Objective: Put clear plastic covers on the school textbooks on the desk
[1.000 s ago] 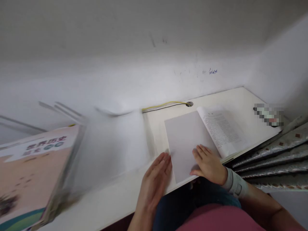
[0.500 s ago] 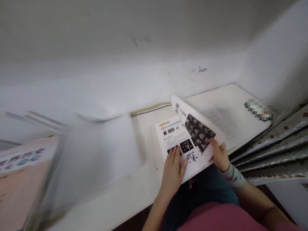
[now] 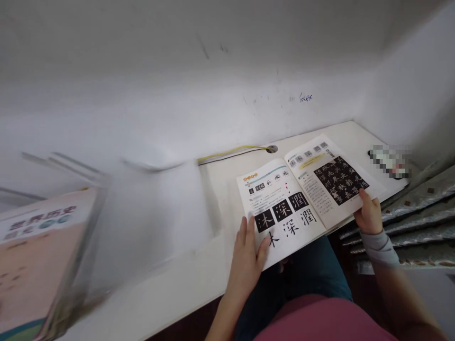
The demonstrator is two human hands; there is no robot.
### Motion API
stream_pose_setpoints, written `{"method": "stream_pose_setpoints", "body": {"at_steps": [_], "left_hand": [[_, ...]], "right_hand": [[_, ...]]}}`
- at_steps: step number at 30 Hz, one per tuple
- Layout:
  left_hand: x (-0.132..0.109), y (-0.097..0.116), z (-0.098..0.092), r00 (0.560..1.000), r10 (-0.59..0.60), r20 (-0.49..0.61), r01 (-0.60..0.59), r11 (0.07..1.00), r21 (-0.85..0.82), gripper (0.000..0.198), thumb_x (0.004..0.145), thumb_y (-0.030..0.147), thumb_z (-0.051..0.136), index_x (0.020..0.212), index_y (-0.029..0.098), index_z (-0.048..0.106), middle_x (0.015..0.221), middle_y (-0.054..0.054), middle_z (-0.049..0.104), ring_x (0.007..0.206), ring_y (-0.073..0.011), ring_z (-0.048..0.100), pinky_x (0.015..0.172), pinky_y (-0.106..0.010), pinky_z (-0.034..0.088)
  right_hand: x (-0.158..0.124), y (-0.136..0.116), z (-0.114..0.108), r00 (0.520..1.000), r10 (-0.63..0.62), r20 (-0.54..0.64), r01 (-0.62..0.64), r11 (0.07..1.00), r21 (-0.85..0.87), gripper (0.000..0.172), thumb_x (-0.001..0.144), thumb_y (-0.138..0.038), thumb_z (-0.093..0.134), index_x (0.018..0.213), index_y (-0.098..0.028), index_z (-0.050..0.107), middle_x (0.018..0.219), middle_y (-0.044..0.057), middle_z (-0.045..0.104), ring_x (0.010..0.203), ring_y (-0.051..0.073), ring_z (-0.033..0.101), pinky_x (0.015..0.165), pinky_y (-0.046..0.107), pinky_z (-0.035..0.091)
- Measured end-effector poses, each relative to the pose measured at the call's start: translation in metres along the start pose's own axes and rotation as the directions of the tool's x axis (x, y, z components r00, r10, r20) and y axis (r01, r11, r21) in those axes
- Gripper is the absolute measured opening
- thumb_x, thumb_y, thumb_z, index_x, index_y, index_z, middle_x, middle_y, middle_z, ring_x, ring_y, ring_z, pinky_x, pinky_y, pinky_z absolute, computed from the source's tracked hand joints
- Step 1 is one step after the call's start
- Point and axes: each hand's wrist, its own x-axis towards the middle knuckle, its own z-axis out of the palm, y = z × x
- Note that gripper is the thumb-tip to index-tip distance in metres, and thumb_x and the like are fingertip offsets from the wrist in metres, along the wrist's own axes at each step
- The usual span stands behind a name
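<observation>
An open calligraphy book (image 3: 309, 227) lies on the white desk at its front edge. Its left page shows large brush characters in black and white, and its right page carries a dark block of white characters. My left hand (image 3: 247, 255) rests at the lower left of the left page, fingers stretched and thumb apart. At the right page's lower right corner, my right hand (image 3: 370, 213) pinches the edge, thumb on top; its other fingers are mostly hidden below.
A pink-covered textbook (image 3: 39, 251) stands at the far left, beside a blurred white surface (image 3: 152, 213). A yellow cable (image 3: 231, 152) runs along the wall to a round desk hole (image 3: 272, 149). A pixelated phone-like object (image 3: 389, 162) lies at the right, near patterned curtain folds (image 3: 423, 203).
The lifted page has come down flat on the right, and my right hand has moved right with it. My left hand stays on the left page. The view has shifted slightly.
</observation>
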Motion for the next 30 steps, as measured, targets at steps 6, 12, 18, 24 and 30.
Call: {"method": "stream_pose_setpoints", "body": {"at_steps": [6, 12, 18, 24, 30], "left_hand": [[-0.004, -0.005, 0.004, 0.998, 0.064, 0.015, -0.065, 0.993, 0.095, 0.069, 0.091, 0.045, 0.038, 0.146, 0.011, 0.013, 0.146, -0.024, 0.03, 0.135, -0.033, 0.029, 0.105, -0.055, 0.033], [-0.009, -0.007, 0.001, 0.994, 0.098, 0.044, -0.105, 0.978, 0.18, 0.068, 0.092, 0.047, 0.035, 0.145, 0.01, 0.016, 0.143, -0.023, 0.037, 0.136, -0.0354, 0.026, 0.103, -0.055, 0.035], [-0.002, 0.014, -0.002, 0.982, 0.093, 0.164, -0.114, 0.986, 0.122, 0.067, 0.093, 0.044, 0.035, 0.147, 0.017, 0.008, 0.145, -0.02, 0.034, 0.136, -0.0315, 0.027, 0.105, -0.054, 0.031], [-0.01, 0.046, -0.011, 0.924, 0.231, 0.307, -0.274, 0.956, 0.107, 0.094, 0.078, 0.051, 0.06, 0.148, 0.025, 0.003, 0.153, -0.017, 0.015, 0.139, -0.0368, 0.014, 0.104, -0.058, 0.028], [0.017, 0.057, -0.025, 0.924, 0.375, -0.068, -0.356, 0.912, 0.202, 0.064, 0.084, 0.007, 0.046, 0.141, 0.031, 0.031, 0.142, -0.009, 0.044, 0.138, -0.0282, 0.025, 0.109, -0.055, 0.021]], "right_hand": [[0.033, 0.007, -0.021, 0.982, -0.186, 0.027, 0.188, 0.97, -0.154, 0.039, 0.073, -0.036, 0.062, 0.106, -0.015, 0.063, 0.104, 0.009, 0.068, 0.101, 0.023, 0.06, 0.095, 0.045, 0.043], [0.05, 0.0, -0.036, 0.898, -0.415, 0.144, 0.427, 0.745, -0.513, 0.042, 0.082, -0.039, 0.051, 0.111, -0.011, 0.061, 0.113, 0.016, 0.064, 0.111, 0.029, 0.055, 0.099, 0.048, 0.038], [0.016, -0.005, -0.031, 0.828, -0.33, 0.453, 0.557, 0.578, -0.597, 0.059, 0.084, -0.041, 0.048, 0.135, -0.012, 0.04, 0.125, 0.018, 0.056, 0.113, 0.029, 0.055, 0.097, 0.047, 0.041], [-0.002, -0.008, -0.027, 0.831, -0.122, 0.543, 0.554, 0.273, -0.786, 0.065, 0.087, -0.037, 0.036, 0.142, -0.005, 0.025, 0.093, 0.02, 0.069, 0.068, 0.033, 0.067, 0.063, 0.046, 0.051], [-0.003, -0.003, -0.029, 0.832, -0.155, 0.533, 0.555, 0.248, -0.794, 0.065, 0.087, -0.037, 0.035, 0.142, -0.004, 0.025, 0.077, 0.016, 0.069, 0.06, 0.032, 0.065, 0.059, 0.044, 0.05]]}}
